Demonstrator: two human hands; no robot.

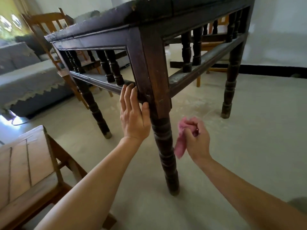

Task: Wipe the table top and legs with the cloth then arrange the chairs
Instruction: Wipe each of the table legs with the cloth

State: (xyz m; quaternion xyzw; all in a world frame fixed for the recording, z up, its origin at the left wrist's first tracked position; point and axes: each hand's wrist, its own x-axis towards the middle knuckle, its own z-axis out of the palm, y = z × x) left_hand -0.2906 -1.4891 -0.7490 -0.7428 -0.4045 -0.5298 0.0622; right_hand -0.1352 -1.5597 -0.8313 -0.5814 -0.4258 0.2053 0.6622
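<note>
Cloth [180,147], pink, bunched in our right hand [196,138]: fingers curled tight round it, loose end hanging below fist, just right of table [103,39] corner leg [163,146]; we cannot tell if it touches. Our left hand [134,117] flat, fingers straight on end of lower rail [99,83], thumb against corner leg, holding nothing. Both forearms reach forward. Chair [25,171] beside us at left; second chair [44,20] behind table's far left corner.
</note>
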